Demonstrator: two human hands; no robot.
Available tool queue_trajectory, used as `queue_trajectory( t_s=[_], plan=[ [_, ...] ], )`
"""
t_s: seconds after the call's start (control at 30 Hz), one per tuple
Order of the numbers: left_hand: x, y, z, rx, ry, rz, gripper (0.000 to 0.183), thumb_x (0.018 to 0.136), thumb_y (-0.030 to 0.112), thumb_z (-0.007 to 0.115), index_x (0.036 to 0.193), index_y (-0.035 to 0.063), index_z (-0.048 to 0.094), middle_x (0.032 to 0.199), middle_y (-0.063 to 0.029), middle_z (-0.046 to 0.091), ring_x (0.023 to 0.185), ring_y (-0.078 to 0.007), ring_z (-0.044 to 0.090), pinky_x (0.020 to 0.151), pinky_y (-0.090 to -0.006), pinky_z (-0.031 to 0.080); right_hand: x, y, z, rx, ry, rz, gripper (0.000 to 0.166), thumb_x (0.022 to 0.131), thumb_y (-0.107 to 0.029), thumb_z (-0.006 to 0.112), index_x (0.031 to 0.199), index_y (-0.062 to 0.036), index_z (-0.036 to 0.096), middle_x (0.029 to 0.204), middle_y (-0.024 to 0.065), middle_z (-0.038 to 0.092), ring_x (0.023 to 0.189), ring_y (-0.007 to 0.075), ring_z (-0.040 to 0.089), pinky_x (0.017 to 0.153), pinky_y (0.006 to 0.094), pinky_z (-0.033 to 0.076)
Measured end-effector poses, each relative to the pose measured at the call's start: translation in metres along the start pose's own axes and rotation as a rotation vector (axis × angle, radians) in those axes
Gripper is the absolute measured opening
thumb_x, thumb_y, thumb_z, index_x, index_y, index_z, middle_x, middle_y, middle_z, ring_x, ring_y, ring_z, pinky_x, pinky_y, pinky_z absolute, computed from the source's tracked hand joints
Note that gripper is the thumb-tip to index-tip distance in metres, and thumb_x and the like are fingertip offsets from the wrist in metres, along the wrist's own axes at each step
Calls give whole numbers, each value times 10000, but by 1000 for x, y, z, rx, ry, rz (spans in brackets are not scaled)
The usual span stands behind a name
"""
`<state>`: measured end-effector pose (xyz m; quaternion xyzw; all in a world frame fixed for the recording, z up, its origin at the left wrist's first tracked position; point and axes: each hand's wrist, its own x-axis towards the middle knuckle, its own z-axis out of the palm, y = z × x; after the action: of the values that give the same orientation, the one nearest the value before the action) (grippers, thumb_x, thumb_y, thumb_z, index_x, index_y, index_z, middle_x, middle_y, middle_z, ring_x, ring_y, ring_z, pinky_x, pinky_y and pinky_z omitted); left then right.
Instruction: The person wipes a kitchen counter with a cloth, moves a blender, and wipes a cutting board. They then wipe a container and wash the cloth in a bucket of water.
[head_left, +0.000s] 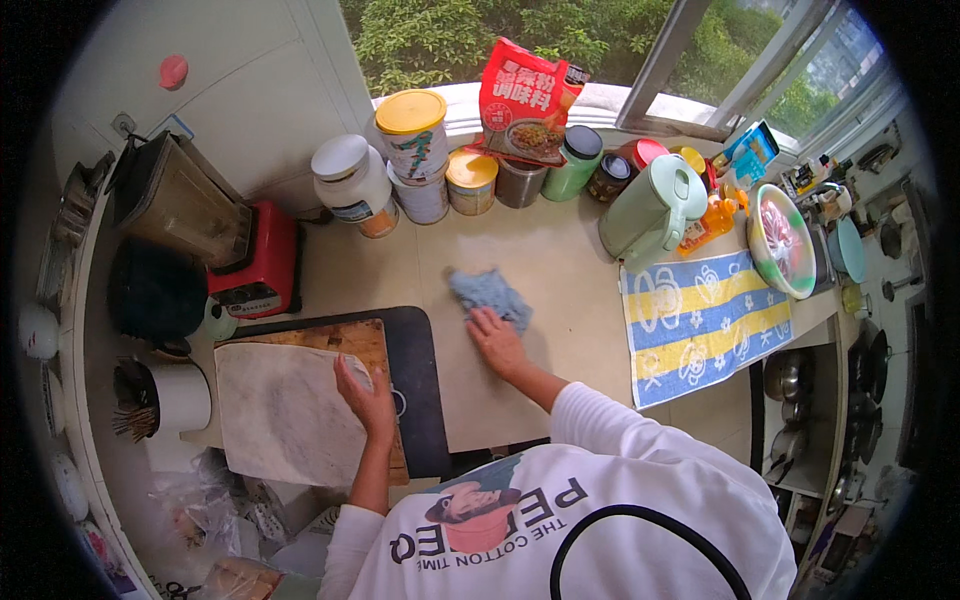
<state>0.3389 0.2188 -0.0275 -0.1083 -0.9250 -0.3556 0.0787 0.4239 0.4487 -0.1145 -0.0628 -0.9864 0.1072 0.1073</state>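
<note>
My right hand (495, 341) presses on a crumpled blue-grey cloth (491, 292) that lies on the beige countertop (555, 375). Its fingers rest over the cloth's lower part. My left hand (366, 390) is over the right edge of a pale cloth sheet (285, 420), fingers raised and thumb apart; whether it touches the sheet cannot be told. That sheet covers much of a wooden cutting board (375, 337). A dark board or mat (420, 375) lies beneath the wooden one.
Jars and tins (472, 180) line the window side, with a red food packet (521, 105) above them. A pale green kettle (652, 210) stands beside a blue-and-yellow towel (705, 322). At left are a blender with a red base (259, 262) and a white utensil holder (180, 397).
</note>
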Motion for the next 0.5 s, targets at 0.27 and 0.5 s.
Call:
queue_trajectory(
  t_s=[0.27, 0.5],
  plan=[
    [90, 48, 15, -195, -41, 118, 613, 769, 104, 596, 1296, 44, 288, 1297, -190, 336, 1206, -336, 313, 993, -406, 269, -39, 36, -50, 89, 14, 300, 427, 629, 56, 534, 1044, -42, 544, 1202, 109, 469, 1094, 301, 429, 876, 379, 398],
    [138, 81, 31, -316, 31, 295, 636, 760, 138, 615, 1290, 17, 286, 1285, -201, 341, 1196, -345, 324, 985, -404, 271, -10, 11, -126, 337, 413, 390, 428, 643, 121, 449, 1014, -58, 567, 1128, 112, 530, 1022, 299, 494, 871, 350, 420]
  ],
)
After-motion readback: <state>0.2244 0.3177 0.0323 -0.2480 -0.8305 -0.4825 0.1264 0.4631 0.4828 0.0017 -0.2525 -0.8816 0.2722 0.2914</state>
